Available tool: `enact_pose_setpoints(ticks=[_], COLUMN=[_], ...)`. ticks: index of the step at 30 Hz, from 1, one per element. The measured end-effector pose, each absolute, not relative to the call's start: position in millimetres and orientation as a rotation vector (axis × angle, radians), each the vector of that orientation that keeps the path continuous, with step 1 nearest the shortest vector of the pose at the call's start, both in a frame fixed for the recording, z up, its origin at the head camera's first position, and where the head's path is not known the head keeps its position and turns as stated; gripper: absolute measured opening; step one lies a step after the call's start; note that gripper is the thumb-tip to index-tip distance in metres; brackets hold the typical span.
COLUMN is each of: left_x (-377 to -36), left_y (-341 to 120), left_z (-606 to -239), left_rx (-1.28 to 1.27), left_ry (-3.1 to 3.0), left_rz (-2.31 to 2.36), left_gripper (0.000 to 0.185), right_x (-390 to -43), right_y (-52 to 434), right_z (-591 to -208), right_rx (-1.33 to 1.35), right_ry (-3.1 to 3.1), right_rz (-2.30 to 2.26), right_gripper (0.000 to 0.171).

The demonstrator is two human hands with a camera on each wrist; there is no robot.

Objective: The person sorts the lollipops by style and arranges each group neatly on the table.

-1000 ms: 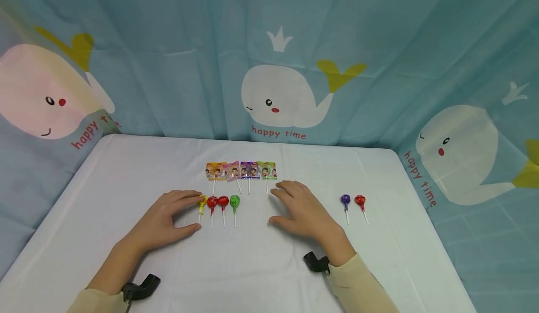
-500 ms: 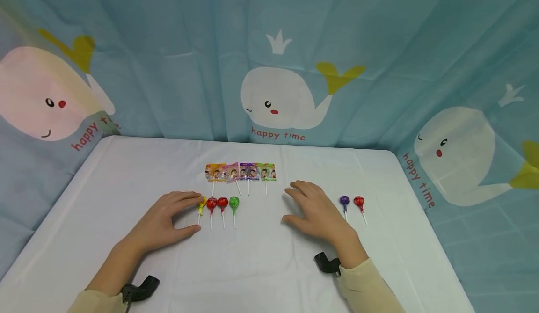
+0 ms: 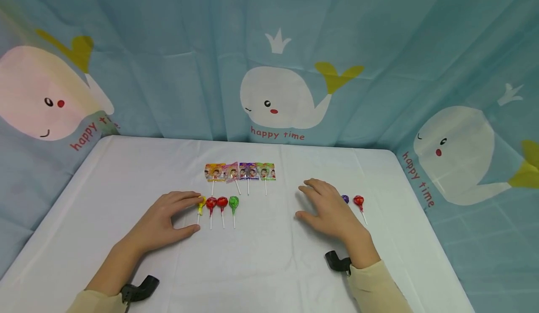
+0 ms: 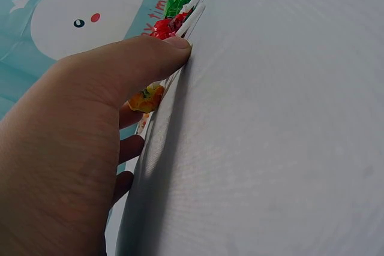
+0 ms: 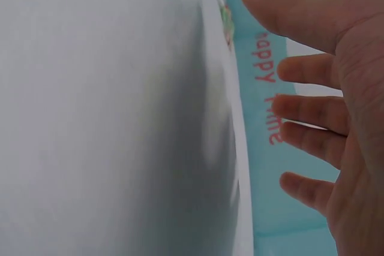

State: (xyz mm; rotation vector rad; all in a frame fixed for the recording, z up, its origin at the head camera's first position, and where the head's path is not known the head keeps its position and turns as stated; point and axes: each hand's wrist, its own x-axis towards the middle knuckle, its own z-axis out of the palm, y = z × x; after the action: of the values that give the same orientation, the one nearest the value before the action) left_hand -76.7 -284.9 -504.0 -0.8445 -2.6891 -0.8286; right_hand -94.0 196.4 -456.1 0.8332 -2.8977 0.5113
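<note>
Clearly both hands lie low over the white counter (image 3: 269, 266), palms down and fingers loosely spread, and neither has anything in its grasp. The left hand (image 3: 166, 222) has its fingertips touching the yellow lollipop (image 3: 201, 204), the first of a row of four just beyond its fingers: yellow, two red lollipops (image 3: 216, 203), then a green lollipop (image 3: 234, 202) farthest from it. In the left wrist view the thumb (image 4: 129, 58) presses the cloth right beside the white sticks.

The right hand (image 3: 332, 212) is relaxed and flat, its outer edge just beside a purple lollipop (image 3: 345, 199), partly hidden behind it, with another red lollipop (image 3: 359, 201) on the far side of that. Between and beyond the two hands sits a row of flat wrapped lollipops (image 3: 240, 171), sticks pointing toward the person.

By the look of them, these candies should be very light and rigid: a hard ball head in crinkly, probably slick foil on a thin stiff stick. The head would likely roll or skid if nudged sideways, and the stick lies flush on the cloth, so getting a fingertip under it may be fiddly. A thumb-and-forefinger pinch on the stick close under the head seems the surest hold; pinching the head itself also looks workable, since it stands proud of the counter. Little force is needed, though a hard drop might crack the candy.
</note>
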Motion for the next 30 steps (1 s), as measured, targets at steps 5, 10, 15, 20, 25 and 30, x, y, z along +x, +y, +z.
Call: enact_pose_setpoints(ticks=[5, 10, 15, 20, 25, 30], left_x=[-77, -76, -77, -77, -77, -78], left_y=[-284, -284, -284, -284, -284, -285], left_z=[-503, -503, -503, -505, -505, -505], left_rx=[-0.851, -0.849, -0.838, -0.833, -0.835, -0.843], left_ry=[-2.685, -2.688, -2.701, -2.703, -2.702, -2.695], left_rz=[-0.838, -0.831, -0.835, -0.833, -0.827, -0.825], left_gripper=[0.072, 0.073, 0.075, 0.075, 0.075, 0.075], right_x=[-92, -90, -88, -85, -84, -82], right_y=[208, 220, 230, 240, 249, 256], right_z=[-456, -456, -457, -459, -460, -460], right_rx=[0.797, 0.776, 0.762, 0.753, 0.740, 0.727], right_ry=[-2.919, -2.916, -2.892, -2.878, -2.866, -2.867], right_rz=[0.486, 0.474, 0.501, 0.519, 0.526, 0.521], right_gripper=[0.068, 0.067, 0.065, 0.064, 0.064, 0.065])
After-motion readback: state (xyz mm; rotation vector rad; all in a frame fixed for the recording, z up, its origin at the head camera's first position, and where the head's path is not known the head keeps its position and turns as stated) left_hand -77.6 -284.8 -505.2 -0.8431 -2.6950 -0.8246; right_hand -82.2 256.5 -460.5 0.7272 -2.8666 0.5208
